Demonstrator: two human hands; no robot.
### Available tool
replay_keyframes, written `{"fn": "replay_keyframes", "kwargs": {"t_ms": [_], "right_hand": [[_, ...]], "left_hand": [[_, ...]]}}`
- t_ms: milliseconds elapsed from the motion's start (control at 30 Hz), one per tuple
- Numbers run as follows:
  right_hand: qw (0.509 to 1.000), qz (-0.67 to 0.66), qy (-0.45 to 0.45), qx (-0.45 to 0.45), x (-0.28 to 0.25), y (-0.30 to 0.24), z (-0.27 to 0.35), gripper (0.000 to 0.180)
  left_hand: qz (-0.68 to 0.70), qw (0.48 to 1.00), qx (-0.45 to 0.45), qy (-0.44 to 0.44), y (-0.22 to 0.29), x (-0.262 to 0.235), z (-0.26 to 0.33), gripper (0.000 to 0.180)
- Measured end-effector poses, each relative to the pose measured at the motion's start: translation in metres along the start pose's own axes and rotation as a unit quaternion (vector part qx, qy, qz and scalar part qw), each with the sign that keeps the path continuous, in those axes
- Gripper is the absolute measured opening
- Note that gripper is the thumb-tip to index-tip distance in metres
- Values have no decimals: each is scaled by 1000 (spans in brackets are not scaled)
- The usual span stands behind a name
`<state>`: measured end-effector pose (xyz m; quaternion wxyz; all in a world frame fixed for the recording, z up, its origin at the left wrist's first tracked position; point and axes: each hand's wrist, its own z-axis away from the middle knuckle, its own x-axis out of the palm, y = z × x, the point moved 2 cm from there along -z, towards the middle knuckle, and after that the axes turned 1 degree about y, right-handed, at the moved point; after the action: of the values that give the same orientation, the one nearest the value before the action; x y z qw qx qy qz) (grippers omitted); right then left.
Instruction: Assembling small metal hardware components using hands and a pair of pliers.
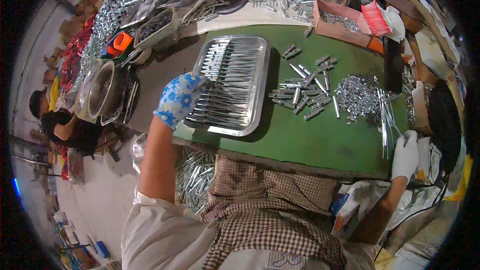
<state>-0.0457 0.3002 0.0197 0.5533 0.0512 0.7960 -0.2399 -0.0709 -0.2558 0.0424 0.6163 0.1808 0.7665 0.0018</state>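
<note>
- I see one view, taken from the left of two cameras worn on the head of the person (170, 230).
- It looks down and forward, across the checked cloth (272, 230) to the green tabletop (300, 142) beyond.
- It is rather near: the left hand (181, 97) and the right hand (405, 156) both enter, and the tabletop shows from near edge to far edge.
- The fisheye is wide, so straight edges bend, and the floor (95, 190) past the tabletop's left edge also appears.
</note>
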Motion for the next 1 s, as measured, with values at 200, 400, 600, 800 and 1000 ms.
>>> {"fn": "replay_keyframes", "kwargs": {"t_ms": [200,400,600,800,1000], "right_hand": [[988,-43,31,-148,-64,-44,25,16],[939,-218,-175,-198,-24,-91,58,14],[909,-143,-64,-387,-22,-77,71,16],[923,-131,-95,-348,-8,-63,73,24],[933,-138,-57,-328,-4,-62,70,15]], "left_hand": [[-109,993,10,35,80,-4,-15,22],[-84,990,102,42,155,54,-42,16],[-96,991,93,-6,177,50,-44,18],[43,983,177,-37,251,64,-13,28],[175,969,175,-23,267,101,-17,26]]}}
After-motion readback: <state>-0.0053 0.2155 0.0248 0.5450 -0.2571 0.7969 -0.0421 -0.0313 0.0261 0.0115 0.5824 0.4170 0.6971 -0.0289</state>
